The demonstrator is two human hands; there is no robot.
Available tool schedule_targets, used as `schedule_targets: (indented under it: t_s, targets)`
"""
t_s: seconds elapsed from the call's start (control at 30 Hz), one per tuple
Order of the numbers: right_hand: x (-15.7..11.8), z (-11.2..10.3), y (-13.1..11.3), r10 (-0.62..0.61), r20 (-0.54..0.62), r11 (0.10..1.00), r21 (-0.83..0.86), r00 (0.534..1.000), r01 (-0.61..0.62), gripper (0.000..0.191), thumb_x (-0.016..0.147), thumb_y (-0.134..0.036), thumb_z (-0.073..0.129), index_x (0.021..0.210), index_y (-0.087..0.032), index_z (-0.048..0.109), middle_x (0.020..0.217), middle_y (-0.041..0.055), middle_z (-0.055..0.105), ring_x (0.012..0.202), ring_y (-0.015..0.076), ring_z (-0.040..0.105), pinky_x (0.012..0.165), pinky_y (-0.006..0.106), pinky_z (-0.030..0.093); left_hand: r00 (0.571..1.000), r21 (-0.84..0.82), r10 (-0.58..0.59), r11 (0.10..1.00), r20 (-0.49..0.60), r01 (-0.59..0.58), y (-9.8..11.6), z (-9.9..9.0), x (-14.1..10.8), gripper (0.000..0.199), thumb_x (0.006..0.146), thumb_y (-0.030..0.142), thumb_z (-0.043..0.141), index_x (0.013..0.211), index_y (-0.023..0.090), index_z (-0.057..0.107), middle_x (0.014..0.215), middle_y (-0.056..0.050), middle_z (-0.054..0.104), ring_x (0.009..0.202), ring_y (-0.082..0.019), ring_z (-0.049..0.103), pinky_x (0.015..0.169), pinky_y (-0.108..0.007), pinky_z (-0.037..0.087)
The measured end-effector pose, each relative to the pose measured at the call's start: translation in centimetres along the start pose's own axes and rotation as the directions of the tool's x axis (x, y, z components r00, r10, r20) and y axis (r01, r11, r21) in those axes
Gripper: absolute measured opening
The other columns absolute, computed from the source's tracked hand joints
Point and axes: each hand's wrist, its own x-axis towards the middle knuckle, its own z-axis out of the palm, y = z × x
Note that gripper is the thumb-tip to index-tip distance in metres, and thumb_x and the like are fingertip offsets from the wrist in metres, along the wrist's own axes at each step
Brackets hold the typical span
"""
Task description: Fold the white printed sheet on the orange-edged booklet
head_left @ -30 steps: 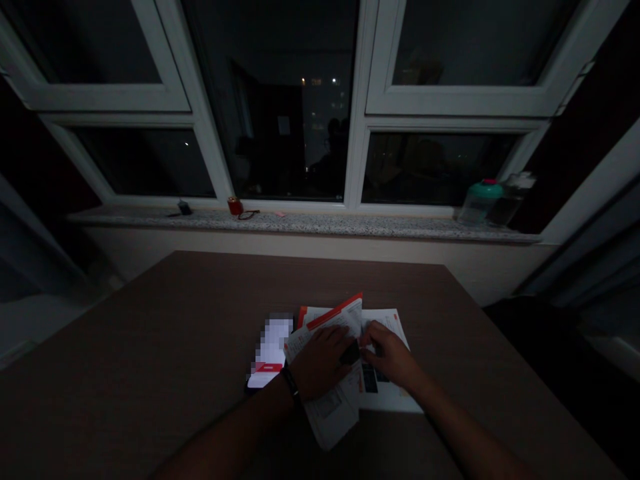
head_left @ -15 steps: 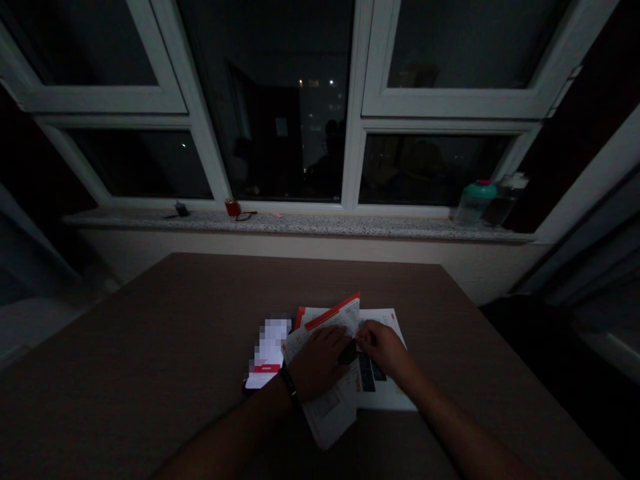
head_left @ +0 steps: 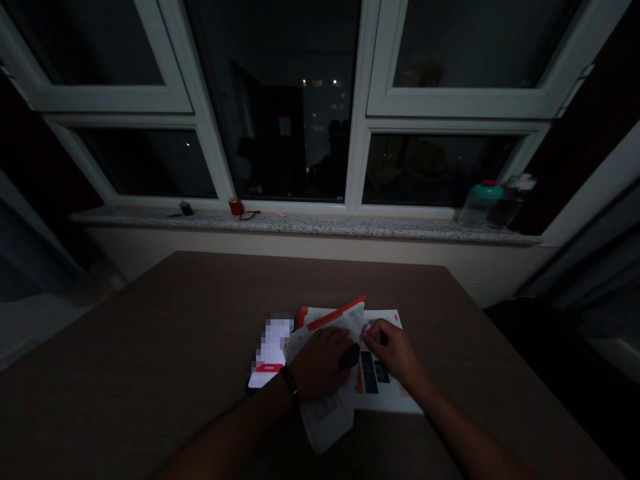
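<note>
An open booklet (head_left: 393, 399) with orange edges lies on the brown table, its left part a turned, slanted page (head_left: 327, 423). My left hand (head_left: 323, 360) rests spread on that slanted page, with a dark band on the wrist. A dark patch shows beside its thumb. Over the right page, my right hand (head_left: 387, 340) is pinched on a small pinkish piece (head_left: 369, 337), too dim to name. Left of the booklet lies a lit phone (head_left: 273, 350) with a red bar on its screen.
The table (head_left: 150, 347) reaches toward a speckled window sill (head_left: 320, 223). On the sill stand a teal-lidded bottle (head_left: 481, 203), a clear bottle (head_left: 507, 203), a small red jar (head_left: 236, 207) and a small dark object (head_left: 185, 208). Dark windows rise behind.
My right hand has moved slightly right, away from my left hand, and more of the pinkish piece shows at its fingertips. The view has shifted a little.
</note>
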Motion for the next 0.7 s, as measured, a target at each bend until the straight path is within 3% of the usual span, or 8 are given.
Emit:
schedule_targets:
  t_s: [0.3,0.43,0.57,0.7]
  targets:
    - [-0.15,0.25,-0.18,-0.024,0.055,0.999,0.027,0.998,0.022,0.009,0.081,-0.028,0.065,0.082,-0.021,0.061,0.069,-0.0020,0.059,0.061,0.0147,0.054,0.057,0.024,0.040,1.000,0.035,-0.005,0.999,0.014,0.005,0.16,-0.17,0.23,0.034,0.086,0.031,0.067,0.116,0.023,0.055,0.121,-0.005,0.054,0.116,-0.029,0.046,0.099,-0.045,0.038]
    - [-0.29,0.24,-0.50,-0.090,0.123,0.995,-0.021,0.988,0.094,0.013,0.077,-0.021,0.066,0.073,-0.021,0.054,0.070,-0.0028,0.057,0.062,0.0132,0.050,0.057,0.022,0.037,1.000,0.049,-0.015,0.999,0.004,0.015,0.26,-0.12,0.26,0.032,0.086,0.029,0.067,0.116,0.023,0.055,0.119,-0.005,0.054,0.114,-0.028,0.047,0.098,-0.044,0.040]
    - [-0.53,0.34,-0.55,-0.095,0.216,0.995,-0.012,0.972,0.100,0.017,0.074,-0.018,0.065,0.070,-0.021,0.048,0.065,-0.0051,0.052,0.059,0.0121,0.046,0.053,0.021,0.032,1.000,0.051,-0.026,0.998,-0.006,0.026,0.26,-0.03,0.14,0.036,0.086,0.031,0.067,0.120,0.024,0.054,0.125,-0.006,0.053,0.118,-0.029,0.046,0.099,-0.044,0.040]
    - [-0.30,0.52,-0.65,-0.054,0.163,0.996,-0.058,0.985,0.065,0.019,0.074,-0.017,0.062,0.068,-0.022,0.044,0.062,-0.0059,0.049,0.059,0.0121,0.046,0.053,0.021,0.032,1.000,0.063,-0.017,0.998,-0.010,0.017,-0.14,0.52,-0.09,0.046,0.087,0.032,0.067,0.129,0.025,0.049,0.137,-0.008,0.047,0.126,-0.031,0.041,0.104,-0.049,0.036]
